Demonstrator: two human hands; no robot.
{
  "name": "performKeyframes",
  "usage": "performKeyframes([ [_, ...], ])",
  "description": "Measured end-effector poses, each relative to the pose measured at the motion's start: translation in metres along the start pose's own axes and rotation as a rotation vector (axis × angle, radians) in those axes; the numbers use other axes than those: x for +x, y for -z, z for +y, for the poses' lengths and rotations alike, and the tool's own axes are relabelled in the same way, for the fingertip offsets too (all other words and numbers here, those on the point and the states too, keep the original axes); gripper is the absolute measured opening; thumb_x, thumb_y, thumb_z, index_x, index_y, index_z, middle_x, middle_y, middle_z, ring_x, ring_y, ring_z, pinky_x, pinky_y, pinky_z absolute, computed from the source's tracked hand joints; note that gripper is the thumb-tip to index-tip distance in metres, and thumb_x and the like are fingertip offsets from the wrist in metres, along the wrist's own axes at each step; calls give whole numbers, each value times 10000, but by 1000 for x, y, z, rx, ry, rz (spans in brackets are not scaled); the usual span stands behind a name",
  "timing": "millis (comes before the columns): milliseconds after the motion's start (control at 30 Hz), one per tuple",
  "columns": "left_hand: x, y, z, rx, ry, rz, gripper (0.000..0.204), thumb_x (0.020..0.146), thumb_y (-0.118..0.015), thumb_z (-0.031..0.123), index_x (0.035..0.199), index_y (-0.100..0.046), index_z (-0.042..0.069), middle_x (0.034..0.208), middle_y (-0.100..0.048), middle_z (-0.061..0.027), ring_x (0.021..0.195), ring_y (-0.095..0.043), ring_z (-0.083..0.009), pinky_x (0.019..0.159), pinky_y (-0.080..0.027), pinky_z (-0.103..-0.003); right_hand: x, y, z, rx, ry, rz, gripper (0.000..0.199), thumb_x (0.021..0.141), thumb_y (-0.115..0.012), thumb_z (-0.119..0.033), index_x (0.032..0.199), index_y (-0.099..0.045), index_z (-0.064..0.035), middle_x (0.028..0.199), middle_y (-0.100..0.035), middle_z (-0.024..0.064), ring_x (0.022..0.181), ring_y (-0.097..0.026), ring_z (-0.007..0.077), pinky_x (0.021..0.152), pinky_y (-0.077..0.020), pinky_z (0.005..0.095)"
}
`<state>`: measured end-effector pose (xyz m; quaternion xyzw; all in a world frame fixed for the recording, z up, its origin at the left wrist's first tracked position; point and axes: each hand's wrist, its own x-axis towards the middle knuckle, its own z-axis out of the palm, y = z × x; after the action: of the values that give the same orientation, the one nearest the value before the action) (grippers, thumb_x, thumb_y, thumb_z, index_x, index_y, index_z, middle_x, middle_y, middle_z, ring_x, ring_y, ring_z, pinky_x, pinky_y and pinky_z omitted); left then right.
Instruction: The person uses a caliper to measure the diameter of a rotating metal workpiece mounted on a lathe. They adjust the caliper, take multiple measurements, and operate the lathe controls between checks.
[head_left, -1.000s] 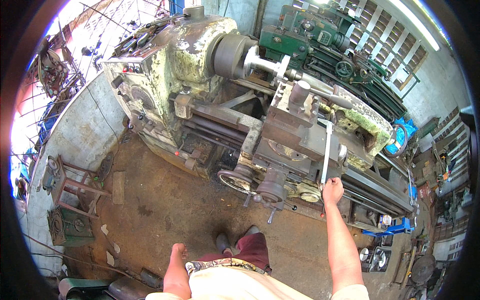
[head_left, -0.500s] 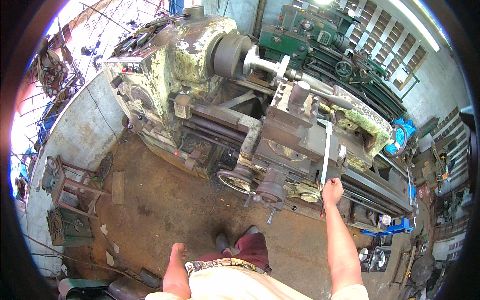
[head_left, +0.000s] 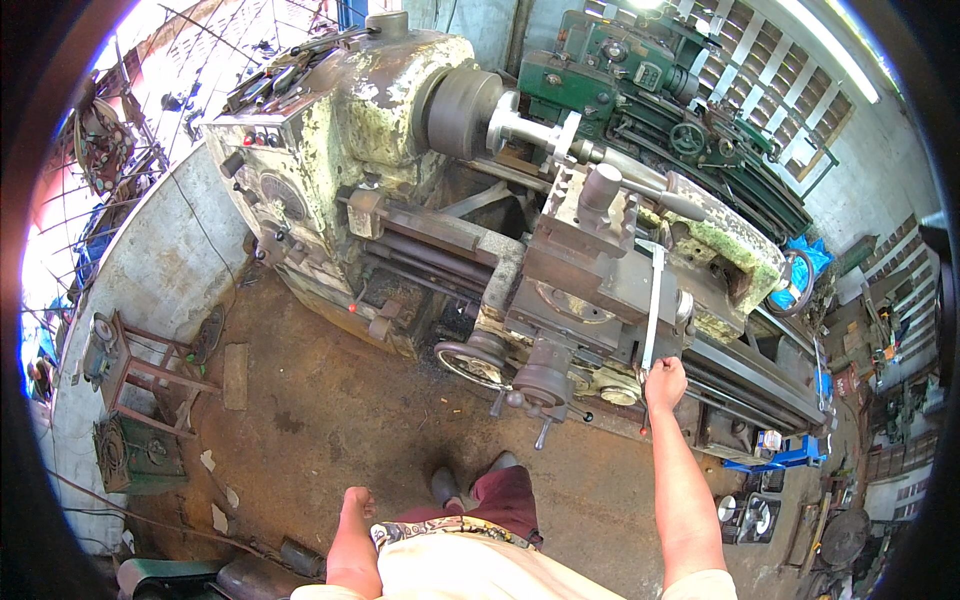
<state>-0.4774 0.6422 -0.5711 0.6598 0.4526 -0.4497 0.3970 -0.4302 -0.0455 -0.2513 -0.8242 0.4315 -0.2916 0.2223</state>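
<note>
My right hand (head_left: pixel 666 383) is closed at the front of a worn, pale-painted metal lathe (head_left: pixel 395 105), by the lower end of a long flat metal bar with a bent top (head_left: pixel 654 305). What its fingers grip is hidden. That bar lies over the cross slide, beside the tool post (head_left: pixel 597 195). A flanged shiny workpiece (head_left: pixel 530 130) sits between the grey chuck (head_left: pixel 465 112) and the tailstock (head_left: pixel 722 235). Low by my waist, my left hand (head_left: pixel 356 502) hangs apart from the machine; its fingers are mostly hidden and nothing shows in it.
Handwheels (head_left: pixel 470 365) and levers jut from the lathe's front toward me. Behind it stands a green lathe (head_left: pixel 570 85). At left are a small reddish frame stand (head_left: pixel 150 370) and a green box (head_left: pixel 140 455). A blue metal piece (head_left: pixel 790 455) lies by the bed's right end.
</note>
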Motion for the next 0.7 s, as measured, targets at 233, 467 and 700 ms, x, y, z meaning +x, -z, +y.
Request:
performKeyframes([
  [233,-7,-3,2,-30,-26,36,176,977,-487,222,912,-606,110,636,-546,-55,559,-587,-278,565,-495,-474,3,-4,5,6,-29,0,146,849,-661,-144,893,-681,-6,889,-699,230,865,-678,416,777,-516,465],
  [467,-3,-1,1,-36,-41,2,162,979,-496,219,914,-593,107,650,-542,-48,543,-562,-262,555,-503,-480,1,-2,2,-3,-8,7,148,854,-661,-150,889,-678,-7,881,-698,231,860,-678,418,778,-516,466],
  [700,-5,-3,-1,-21,-51,35,172,986,-476,219,995,-606,106,693,-563,-60,559,-569,-256,553,-506,-465,0,-1,1,-17,25,12,154,859,-660,-148,892,-672,2,881,-695,232,861,-677,419,777,-513,471],
])
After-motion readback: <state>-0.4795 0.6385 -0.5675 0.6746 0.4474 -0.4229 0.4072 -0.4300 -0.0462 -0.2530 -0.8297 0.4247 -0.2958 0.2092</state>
